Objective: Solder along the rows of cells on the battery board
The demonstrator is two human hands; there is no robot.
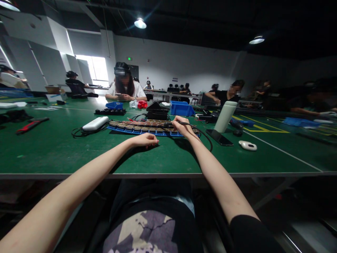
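Printed black shirt (pixel 147 232) nearest the camera, the right hand (pixel 182 125) pinched a corded pen-like tool (pixel 167 124) over the blue tray of thin rods (pixel 147 128), stretching crosswise just beyond the curled left hand (pixel 147 140), contents unclear.

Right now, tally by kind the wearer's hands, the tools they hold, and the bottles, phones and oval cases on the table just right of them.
Left hand and right hand: 2
Cabled black tool: 1
Pale green bottle: 1
Black phone: 1
Off-white oval case: 1
Total: 6
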